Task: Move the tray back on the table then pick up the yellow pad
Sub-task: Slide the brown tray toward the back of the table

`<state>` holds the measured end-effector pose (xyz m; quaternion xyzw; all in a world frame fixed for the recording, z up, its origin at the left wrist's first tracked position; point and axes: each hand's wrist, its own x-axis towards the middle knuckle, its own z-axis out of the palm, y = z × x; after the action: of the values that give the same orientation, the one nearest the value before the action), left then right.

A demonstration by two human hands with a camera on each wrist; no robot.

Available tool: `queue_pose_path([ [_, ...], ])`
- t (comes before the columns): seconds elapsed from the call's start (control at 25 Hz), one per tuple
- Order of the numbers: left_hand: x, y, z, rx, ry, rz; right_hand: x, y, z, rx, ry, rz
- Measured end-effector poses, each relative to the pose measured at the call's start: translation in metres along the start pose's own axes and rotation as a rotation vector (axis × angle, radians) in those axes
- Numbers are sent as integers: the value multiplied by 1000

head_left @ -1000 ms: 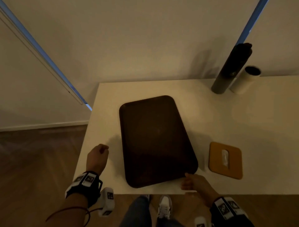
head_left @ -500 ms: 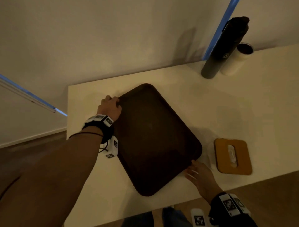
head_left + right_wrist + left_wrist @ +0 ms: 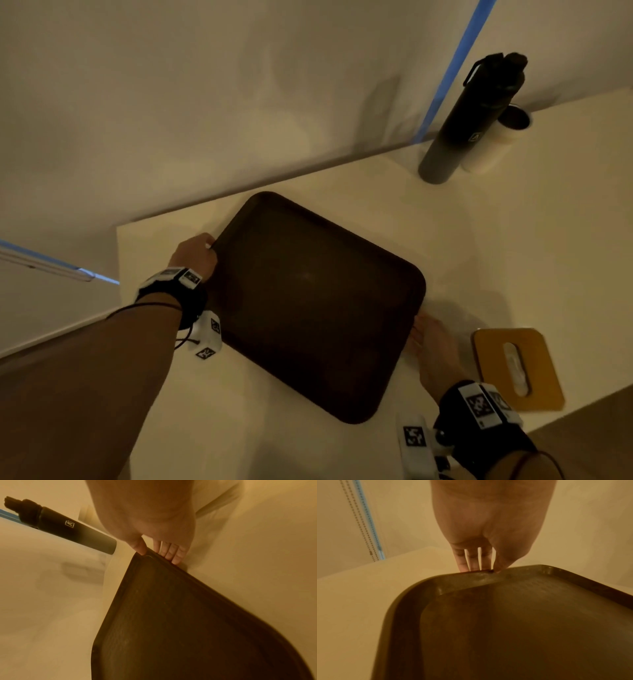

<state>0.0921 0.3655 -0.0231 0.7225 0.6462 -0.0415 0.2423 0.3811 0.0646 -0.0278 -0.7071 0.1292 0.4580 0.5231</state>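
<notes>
A dark brown tray [image 3: 308, 301] lies at a slant on the white table [image 3: 513, 240]. My left hand [image 3: 207, 248] grips its far left rim; in the left wrist view the thumb sits on top of the rim and the fingers [image 3: 472, 559] curl under the tray [image 3: 522, 628]. My right hand [image 3: 419, 329] pinches the right rim, with the thumb on top and the fingers [image 3: 171, 553] under the tray [image 3: 188, 615]. The yellow pad [image 3: 517, 368], with a white slot in its middle, lies flat just right of my right hand, near the table's front edge.
A tall black bottle [image 3: 469, 120] and a white cylinder [image 3: 496, 140] stand at the back of the table by the wall. The bottle [image 3: 68, 530] also shows beyond the tray's corner. The table's left edge runs close to my left hand.
My left hand went from the table's front left edge to the tray's far left rim. The tray has turned and slid away from the front edge toward the wall.
</notes>
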Motion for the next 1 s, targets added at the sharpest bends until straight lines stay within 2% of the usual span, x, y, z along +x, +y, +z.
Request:
queue_pose_path([
  [0.12,2,-10,1,-37,36,-27,20,-25,21,-113,-6,-57],
  [0.36,-5,-16,5,-155,149,-151,57,-86,67,-321,21,-279],
  [0.56,-20,-4,13,-362,171,-232,90,-133,93,-396,23,-274],
  [0.72,-27,9,25,-510,162,-279,103,-160,116,-496,35,-400],
  [0.84,-32,20,30,-534,165,-301,108,-176,131,-569,34,-467],
  [1.0,-34,28,33,-552,181,-336,117,-191,148,-600,49,-482],
])
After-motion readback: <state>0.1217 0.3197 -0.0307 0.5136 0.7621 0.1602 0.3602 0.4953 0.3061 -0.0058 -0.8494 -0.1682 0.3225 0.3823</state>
